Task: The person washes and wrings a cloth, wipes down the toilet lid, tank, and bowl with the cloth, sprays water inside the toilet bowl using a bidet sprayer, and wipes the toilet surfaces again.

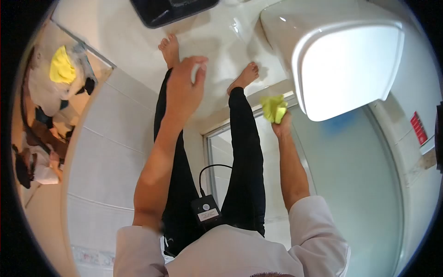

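My left hand (184, 87) is raised in front of my left leg, its thumb and forefinger apart and nothing between them. On the other side, my right hand (282, 127) grips a crumpled yellow-green cloth (274, 108). The cloth's upper part sticks out beyond my fingers. Just right of that hand stands a white toilet with its lid (348, 69) down. The cloth is close to the lid's edge, with a small gap visible between them.
A black tub (170, 11) sits on the wet-looking floor ahead of my bare feet. To the right is a frosted glass panel (350, 175) with a metal frame. A tiled wall (108, 138) runs along the left; beyond it lie clothes and a bright yellow cloth (62, 65).
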A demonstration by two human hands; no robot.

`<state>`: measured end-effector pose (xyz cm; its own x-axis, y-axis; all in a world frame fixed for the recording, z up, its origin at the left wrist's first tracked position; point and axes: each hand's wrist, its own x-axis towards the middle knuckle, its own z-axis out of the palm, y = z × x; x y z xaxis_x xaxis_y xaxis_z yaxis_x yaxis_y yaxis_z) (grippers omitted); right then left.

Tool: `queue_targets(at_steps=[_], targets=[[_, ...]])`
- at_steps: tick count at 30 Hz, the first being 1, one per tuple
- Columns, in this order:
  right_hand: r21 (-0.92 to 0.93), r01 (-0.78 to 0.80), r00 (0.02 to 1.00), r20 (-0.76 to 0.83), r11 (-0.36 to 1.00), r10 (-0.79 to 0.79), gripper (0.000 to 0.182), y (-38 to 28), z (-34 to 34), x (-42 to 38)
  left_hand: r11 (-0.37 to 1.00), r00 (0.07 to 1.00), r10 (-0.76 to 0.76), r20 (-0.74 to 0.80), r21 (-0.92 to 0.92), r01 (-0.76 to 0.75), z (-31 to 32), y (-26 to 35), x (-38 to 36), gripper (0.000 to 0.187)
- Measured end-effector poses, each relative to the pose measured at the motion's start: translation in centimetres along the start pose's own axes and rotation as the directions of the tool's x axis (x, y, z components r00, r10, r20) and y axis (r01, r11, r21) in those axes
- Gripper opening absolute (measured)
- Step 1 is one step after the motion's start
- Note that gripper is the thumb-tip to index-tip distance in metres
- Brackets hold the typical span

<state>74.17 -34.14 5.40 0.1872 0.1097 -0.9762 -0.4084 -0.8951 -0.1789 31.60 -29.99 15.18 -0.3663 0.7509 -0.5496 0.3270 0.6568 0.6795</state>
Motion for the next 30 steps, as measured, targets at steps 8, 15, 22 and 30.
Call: queue_targets(at_steps=[8, 15, 22, 30], targets=[[0.943, -0.104, 0.879, 0.236, 0.317, -0.414, 0.065, -3.3, 13.4, -0.9, 0.704, 0.707, 0.708, 0.01, 0.078, -0.706, 5.6, 19.9, 8.8, 0.028], [0.577, 0.302, 0.831, 0.231, 0.759, -0.506, 0.063, -15.6, 5.5, 1.3, 0.04, 0.083, 0.856, 0.511, 0.094, -0.995, 24.4, 31.0, 10.1, 0.034], [-0.045, 0.605, 0.784, -0.139, 0.795, -0.604, 0.079, -7.3, 1.8, 0.4, -0.2, 0.037, 0.836, 0.548, 0.365, -0.909, 32.1, 33.2, 14.9, 0.043], [0.456, 0.531, 0.82, -0.066, 0.714, -0.568, 0.091, -18.7, -1.2, 0.4, -0.224, 0.025, 0.8, 0.599, 0.336, -0.915, 32.1, 33.6, 11.5, 0.047]])
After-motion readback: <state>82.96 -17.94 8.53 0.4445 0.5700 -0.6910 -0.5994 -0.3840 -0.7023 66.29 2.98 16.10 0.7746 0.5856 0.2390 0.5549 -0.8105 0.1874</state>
